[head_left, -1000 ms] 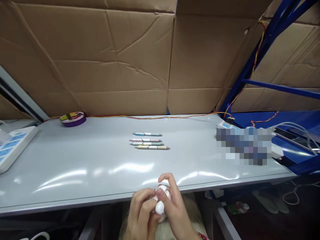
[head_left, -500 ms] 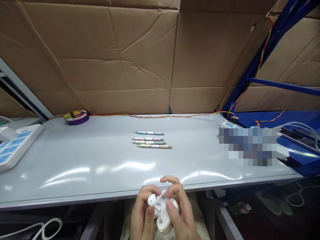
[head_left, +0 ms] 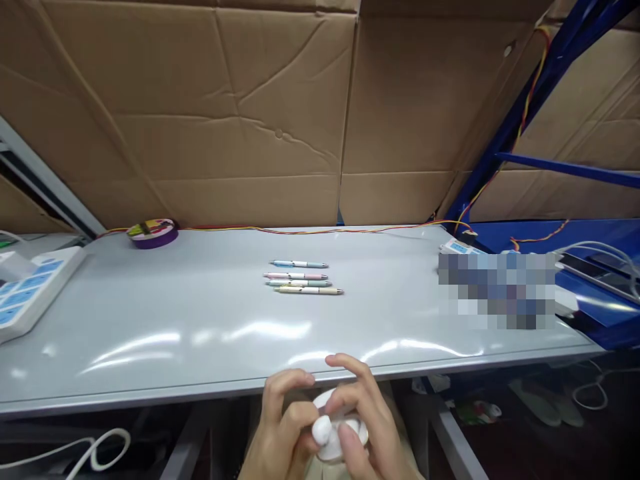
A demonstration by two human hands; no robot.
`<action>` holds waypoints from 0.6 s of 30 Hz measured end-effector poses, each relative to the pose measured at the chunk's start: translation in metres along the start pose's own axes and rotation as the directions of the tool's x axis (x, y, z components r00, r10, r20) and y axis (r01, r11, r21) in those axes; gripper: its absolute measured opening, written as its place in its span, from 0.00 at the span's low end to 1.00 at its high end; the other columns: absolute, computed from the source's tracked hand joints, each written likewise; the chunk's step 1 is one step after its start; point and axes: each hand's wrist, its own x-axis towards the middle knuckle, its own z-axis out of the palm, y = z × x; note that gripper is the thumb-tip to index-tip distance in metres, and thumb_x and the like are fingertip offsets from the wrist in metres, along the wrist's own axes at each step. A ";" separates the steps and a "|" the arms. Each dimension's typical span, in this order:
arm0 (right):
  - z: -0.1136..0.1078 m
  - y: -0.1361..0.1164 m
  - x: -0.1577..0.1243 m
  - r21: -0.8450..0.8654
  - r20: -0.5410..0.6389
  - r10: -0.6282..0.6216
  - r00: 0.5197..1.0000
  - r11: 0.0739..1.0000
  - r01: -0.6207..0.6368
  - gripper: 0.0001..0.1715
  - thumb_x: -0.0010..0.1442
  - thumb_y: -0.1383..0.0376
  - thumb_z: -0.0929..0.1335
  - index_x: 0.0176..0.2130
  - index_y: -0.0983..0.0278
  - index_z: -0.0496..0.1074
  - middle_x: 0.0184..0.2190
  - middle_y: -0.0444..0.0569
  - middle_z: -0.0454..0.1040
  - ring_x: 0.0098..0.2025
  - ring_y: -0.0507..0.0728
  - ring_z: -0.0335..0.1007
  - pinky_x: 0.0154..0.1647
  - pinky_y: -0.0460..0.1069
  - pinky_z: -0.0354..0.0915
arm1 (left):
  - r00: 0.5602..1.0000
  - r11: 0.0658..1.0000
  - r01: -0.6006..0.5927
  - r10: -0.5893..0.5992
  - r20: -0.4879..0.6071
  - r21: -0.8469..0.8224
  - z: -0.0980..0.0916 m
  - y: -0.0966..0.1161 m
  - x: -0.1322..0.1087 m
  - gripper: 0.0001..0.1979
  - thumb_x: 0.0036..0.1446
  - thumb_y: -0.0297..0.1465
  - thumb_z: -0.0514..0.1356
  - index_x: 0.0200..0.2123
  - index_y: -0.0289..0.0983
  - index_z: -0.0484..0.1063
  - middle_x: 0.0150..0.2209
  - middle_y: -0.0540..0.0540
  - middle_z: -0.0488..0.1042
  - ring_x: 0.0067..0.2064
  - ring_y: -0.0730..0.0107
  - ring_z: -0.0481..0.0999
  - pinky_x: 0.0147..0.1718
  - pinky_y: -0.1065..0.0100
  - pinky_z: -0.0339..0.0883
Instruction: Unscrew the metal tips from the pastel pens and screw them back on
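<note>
Close to my lap, just below the table's front edge, my right hand [head_left: 367, 420] grips a white earbud case [head_left: 327, 455] with its lid up. Its index finger reaches out past the case. My left hand [head_left: 285, 423] pinches a white earbud [head_left: 322, 430] at the case's near left side. The earbud's rounded head shows; its stem is hidden, and I cannot tell whether it sits inside a slot. Fingers cover much of the case.
Several pens [head_left: 305, 283] lie side by side on the grey table [head_left: 175, 300]. A purple tape roll [head_left: 153, 233] sits at the back left, a white power strip [head_left: 37, 293] at the left edge. Cardboard [head_left: 225, 100] lines the back; a pixelated patch covers things at right.
My left hand has brought the earbud rightward and down against the case, turning it. Both hands and the case have shifted slightly to the right. The pens stay put.
</note>
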 end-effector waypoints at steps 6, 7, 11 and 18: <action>0.000 0.002 0.002 -0.015 0.025 -0.024 0.999 1.000 0.024 0.10 0.62 0.62 0.60 0.36 0.60 0.70 0.36 0.55 0.70 0.57 0.66 0.58 0.29 0.48 0.66 | 0.966 0.933 -0.211 0.153 0.209 0.292 -0.018 -0.007 0.004 0.11 0.62 0.22 0.48 0.35 0.40 0.67 0.48 0.42 0.58 0.50 0.59 0.64 0.42 0.64 0.69; 0.000 0.002 0.002 -0.006 0.025 -0.028 0.999 1.000 0.029 0.10 0.62 0.62 0.60 0.36 0.60 0.70 0.38 0.55 0.70 0.56 0.66 0.59 0.28 0.47 0.65 | 0.955 0.918 -0.245 0.173 0.239 0.311 -0.020 -0.008 0.006 0.10 0.61 0.22 0.49 0.35 0.40 0.68 0.49 0.42 0.58 0.51 0.59 0.64 0.42 0.65 0.70; 0.000 0.004 0.001 0.011 0.010 -0.017 1.000 1.000 0.017 0.11 0.63 0.62 0.59 0.37 0.60 0.70 0.44 0.56 0.69 0.53 0.65 0.62 0.26 0.47 0.64 | 0.957 0.928 -0.239 0.176 0.230 0.284 -0.025 -0.011 0.007 0.07 0.66 0.34 0.50 0.38 0.39 0.65 0.49 0.40 0.56 0.51 0.59 0.64 0.39 0.67 0.71; -0.001 0.006 0.002 0.023 -0.036 -0.016 0.999 1.000 0.017 0.13 0.64 0.58 0.59 0.39 0.60 0.69 0.48 0.56 0.68 0.47 0.63 0.66 0.35 0.51 0.64 | 0.978 0.975 -0.174 0.154 0.141 0.140 -0.019 -0.016 0.000 0.11 0.66 0.41 0.49 0.43 0.39 0.60 0.51 0.38 0.57 0.52 0.57 0.66 0.40 0.64 0.72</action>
